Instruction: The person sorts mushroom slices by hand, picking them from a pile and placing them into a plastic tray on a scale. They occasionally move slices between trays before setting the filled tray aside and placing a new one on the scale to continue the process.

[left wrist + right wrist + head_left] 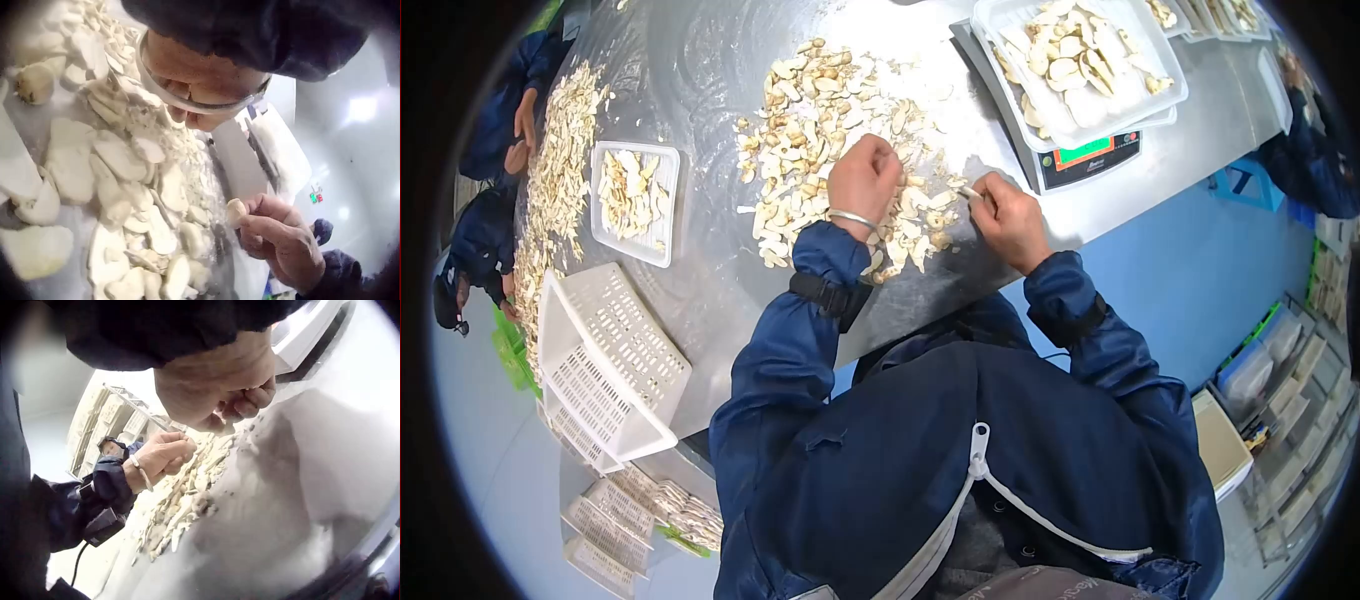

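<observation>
A pile of pale mushroom slices [805,125] is spread over the steel table. My right hand [1007,222] stands at its right edge and pinches a mushroom slice [968,191] between thumb and fingers. The left wrist view shows the pale rounded end of this slice [235,210] at the fingertips. Over the middle of the pile is my left hand [865,183], its fingers curled and a bracelet [852,217] at the wrist. The inside of that hand is hidden, so I cannot tell whether it holds a slice.
A white tray of slices [1090,105] sits on a scale [1090,160] at the upper right. To the left are another tray of slices [670,200], a tipped white basket [605,300] and a long heap of slices [565,150]. Other people [480,240] stand along the far left side.
</observation>
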Demonstrator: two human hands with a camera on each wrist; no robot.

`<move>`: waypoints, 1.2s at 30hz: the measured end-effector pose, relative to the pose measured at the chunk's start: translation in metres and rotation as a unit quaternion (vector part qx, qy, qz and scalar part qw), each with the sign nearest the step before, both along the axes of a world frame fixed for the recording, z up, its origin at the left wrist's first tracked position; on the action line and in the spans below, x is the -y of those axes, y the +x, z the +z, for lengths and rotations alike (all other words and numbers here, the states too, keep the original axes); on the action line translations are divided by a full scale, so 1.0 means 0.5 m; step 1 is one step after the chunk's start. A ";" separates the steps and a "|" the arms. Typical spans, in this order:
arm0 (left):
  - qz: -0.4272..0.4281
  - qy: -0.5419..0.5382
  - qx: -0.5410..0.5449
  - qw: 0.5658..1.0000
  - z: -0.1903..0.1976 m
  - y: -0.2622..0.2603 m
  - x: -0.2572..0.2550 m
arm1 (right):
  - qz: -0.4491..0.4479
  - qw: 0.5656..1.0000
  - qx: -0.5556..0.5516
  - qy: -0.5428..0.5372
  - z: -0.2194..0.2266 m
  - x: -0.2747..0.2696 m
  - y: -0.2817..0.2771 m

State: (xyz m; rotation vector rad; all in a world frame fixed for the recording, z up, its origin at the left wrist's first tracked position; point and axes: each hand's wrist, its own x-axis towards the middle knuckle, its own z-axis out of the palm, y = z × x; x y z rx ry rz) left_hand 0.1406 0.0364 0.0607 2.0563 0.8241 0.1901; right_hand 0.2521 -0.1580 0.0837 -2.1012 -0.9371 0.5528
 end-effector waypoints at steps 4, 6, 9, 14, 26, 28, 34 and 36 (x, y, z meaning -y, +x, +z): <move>0.033 -0.376 0.020 0.926 0.047 -0.044 0.019 | 0.023 0.987 -0.157 0.007 0.054 -0.033 -0.017; 0.023 -0.557 0.025 0.830 0.066 -0.076 0.034 | 0.112 0.973 -0.187 0.070 0.091 -0.057 -0.033; 0.033 -0.634 0.075 0.769 0.042 -0.116 0.052 | 0.073 0.997 -0.013 -0.020 0.070 -0.071 -0.023; 0.080 -0.457 0.075 0.883 0.028 -0.152 0.061 | 0.174 0.972 0.127 -0.091 -0.025 -0.049 -0.012; -0.193 0.182 0.011 0.964 -0.002 -0.092 0.058 | 0.147 0.984 0.041 -0.096 0.005 -0.041 0.002; -0.199 0.182 0.016 0.963 -0.001 -0.098 0.050 | 0.103 0.991 0.023 -0.081 -0.003 -0.034 0.007; 0.041 -0.347 0.092 0.933 0.034 -0.140 0.039 | 0.005 0.967 -0.254 -0.017 0.017 -0.039 -0.006; 0.083 -0.576 0.137 0.802 0.017 -0.169 0.035 | 0.076 0.946 -0.315 -0.014 0.049 -0.058 -0.030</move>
